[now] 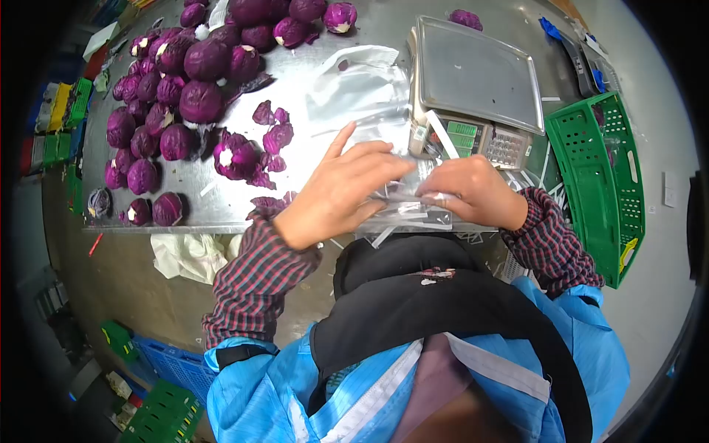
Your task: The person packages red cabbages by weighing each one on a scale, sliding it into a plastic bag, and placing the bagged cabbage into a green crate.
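A clear plastic bag point(358, 88) lies on the metal table, left of the weighing scale point(478, 74). My left hand point(343, 188) rests over its near end, fingers spread, thumb and fingertips at the plastic. The fingers of my right hand point(473, 190) are bent together on the crumpled plastic, and a white strip point(442, 134) sticks up beside them. What lies under both hands is partly hidden. To the left of my left hand, a red cabbage point(236, 156) sits with loose purple leaves point(278, 138) around it.
A pile of red cabbages point(203, 101) covers the left part of the metal table point(214, 209). The green crate point(587, 177) stands at the right, with white strips near it. One more cabbage point(466, 20) lies behind the scale. A white sack point(188, 255) hangs below the front edge.
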### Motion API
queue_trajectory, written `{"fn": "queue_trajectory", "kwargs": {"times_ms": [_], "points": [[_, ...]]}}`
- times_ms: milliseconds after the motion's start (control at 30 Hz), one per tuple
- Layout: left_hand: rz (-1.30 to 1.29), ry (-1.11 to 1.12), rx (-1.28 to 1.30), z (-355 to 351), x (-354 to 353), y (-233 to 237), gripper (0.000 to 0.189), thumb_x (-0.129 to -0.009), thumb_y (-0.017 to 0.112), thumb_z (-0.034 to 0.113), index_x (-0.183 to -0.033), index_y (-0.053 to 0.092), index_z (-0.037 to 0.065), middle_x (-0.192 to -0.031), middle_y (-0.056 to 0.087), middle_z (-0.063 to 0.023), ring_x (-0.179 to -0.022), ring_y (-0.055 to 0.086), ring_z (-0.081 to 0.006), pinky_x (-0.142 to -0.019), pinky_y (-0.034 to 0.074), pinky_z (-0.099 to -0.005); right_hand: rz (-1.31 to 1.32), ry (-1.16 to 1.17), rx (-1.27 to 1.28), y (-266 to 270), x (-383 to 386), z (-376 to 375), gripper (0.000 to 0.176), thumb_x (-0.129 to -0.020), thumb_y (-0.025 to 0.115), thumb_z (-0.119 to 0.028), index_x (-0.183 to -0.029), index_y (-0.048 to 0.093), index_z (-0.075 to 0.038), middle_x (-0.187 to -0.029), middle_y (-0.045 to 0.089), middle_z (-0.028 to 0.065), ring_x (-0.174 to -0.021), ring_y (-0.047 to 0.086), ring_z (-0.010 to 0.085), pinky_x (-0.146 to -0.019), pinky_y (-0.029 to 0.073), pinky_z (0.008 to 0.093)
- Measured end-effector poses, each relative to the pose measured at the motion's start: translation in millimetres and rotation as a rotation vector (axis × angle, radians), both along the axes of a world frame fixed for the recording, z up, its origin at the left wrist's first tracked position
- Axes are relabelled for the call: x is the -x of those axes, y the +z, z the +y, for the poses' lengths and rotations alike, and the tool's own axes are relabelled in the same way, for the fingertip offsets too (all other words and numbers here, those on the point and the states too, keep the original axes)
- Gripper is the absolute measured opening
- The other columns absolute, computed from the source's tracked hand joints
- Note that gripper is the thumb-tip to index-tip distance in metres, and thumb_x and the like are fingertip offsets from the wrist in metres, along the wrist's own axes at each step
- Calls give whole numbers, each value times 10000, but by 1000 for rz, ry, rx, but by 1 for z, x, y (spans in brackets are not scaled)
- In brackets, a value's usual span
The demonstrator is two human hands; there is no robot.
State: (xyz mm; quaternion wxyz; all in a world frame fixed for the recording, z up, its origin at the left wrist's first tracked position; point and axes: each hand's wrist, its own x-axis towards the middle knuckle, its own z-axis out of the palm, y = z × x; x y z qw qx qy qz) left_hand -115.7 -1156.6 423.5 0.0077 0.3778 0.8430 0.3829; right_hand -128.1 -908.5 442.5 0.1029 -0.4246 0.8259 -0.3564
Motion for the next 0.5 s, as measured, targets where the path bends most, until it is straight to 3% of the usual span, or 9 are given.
{"fn": "queue_trajectory", "kwargs": {"times_ms": [67,133,233,300,367,433,500], "points": [[80,-5,41,3,-12,-13,458,-664,776,104,-1099,639,143,-1023,651,-38,-1064,593,-218,-1110,238,-546,-1,17,-41,2,-2,-2,187,-751,707,-174,-869,672,-33,-744,643,127,-685,630,321,-626,497,378],[-43,186,-158,6,-24,-28,207,-686,786,186,-860,689,128,-805,659,-6,-863,639,-173,-1107,239,-530,-40,80,-89,15,1,-3,202,-761,709,-199,-865,671,-30,-750,642,129,-686,632,312,-618,495,369],[22,322,-260,13,-43,-23,142,-696,775,199,-769,686,116,-692,608,-3,-737,609,-190,-1086,261,-530,-157,77,-67,24,7,-12,249,-787,709,-258,-855,668,-21,-764,636,130,-678,626,279,-602,487,340],[42,376,-237,19,-55,-21,145,-687,786,206,-749,685,122,-698,611,1,-759,610,-183,-1084,246,-547,-227,-132,84,23,12,-26,249,-795,701,-261,-857,669,-22,-761,631,120,-660,607,250,-593,476,329],[100,437,-229,23,-65,-21,169,-672,799,213,-747,681,118,-714,614,4,-765,610,-178,-1084,223,-575,-229,-52,102,20,10,-36,253,-794,702,-244,-852,661,-1,-757,627,108,-642,590,233,-580,463,319],[98,489,-251,25,-73,-24,166,-649,808,183,-735,679,123,-733,616,7,-774,612,-176,-1088,192,-598,-562,87,-119,21,6,-41,239,-771,751,-202,-848,647,-2,-769,604,34,-658,530,120,-565,415,261],[139,552,-235,26,-81,-23,149,-634,796,140,-715,672,124,-746,617,-2,-787,615,-179,-1096,175,-602,-504,118,-118,21,-4,-45,274,-730,779,-224,-828,646,-5,-730,588,36,-634,548,151,-567,430,284]]}}
